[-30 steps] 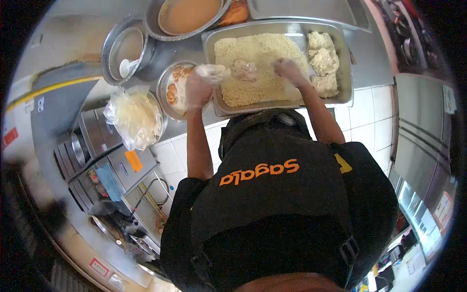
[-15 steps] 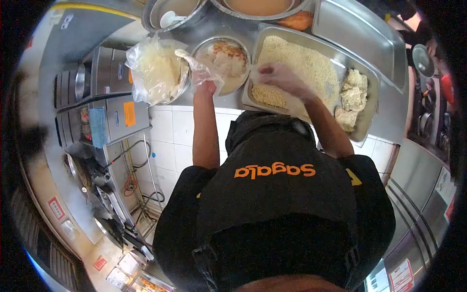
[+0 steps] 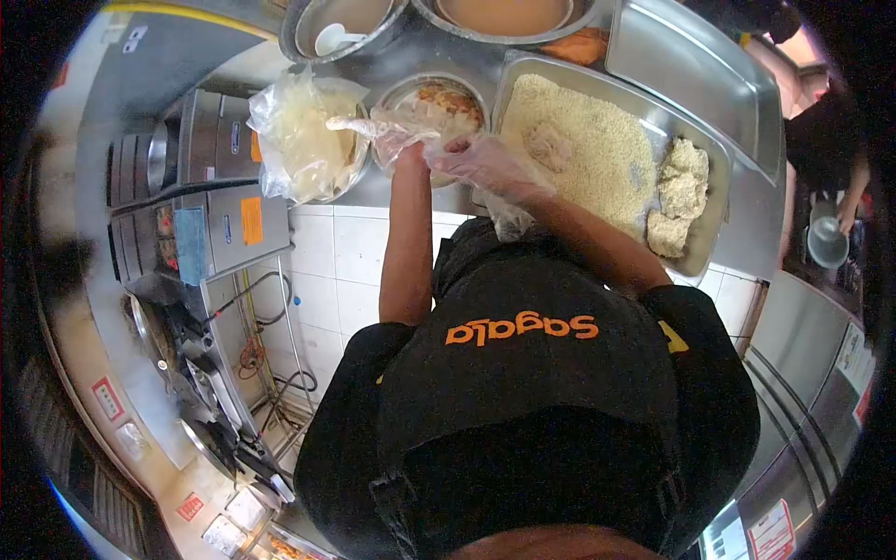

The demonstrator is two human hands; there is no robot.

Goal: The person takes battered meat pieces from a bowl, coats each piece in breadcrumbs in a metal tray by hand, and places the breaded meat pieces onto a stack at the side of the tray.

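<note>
My left hand [image 3: 401,147], in a loose clear glove with crumb-coated fingertips pointing left, is over the edge of a round bowl [image 3: 381,166] of white flour and orange-brown bits. The plastic hides how its fingers are bent. My right hand [image 3: 481,166], also gloved, touches the glove at my left wrist, its fingertips pinched together there. Loose plastic hangs below my right wrist. Right of my hands, a steel tray [image 3: 714,201] holds pale crumbs [image 3: 597,135], a lightly coated piece [image 3: 548,147] lying in them, and several thickly coated pieces [image 3: 683,177] at the right end.
A plastic bag [image 3: 303,135] sits in a bowl at the left. Behind are a basin with a white scoop [image 3: 334,38], a basin of orange-brown liquid [image 3: 504,14] and another steel tray [image 3: 691,70]. At far right, another person's hand [image 3: 847,217] is by a metal pot [image 3: 827,238].
The view has swung round. My right hand has moved left from the crumb tray to my left wrist. My left hand has shifted slightly right since half a second ago.
</note>
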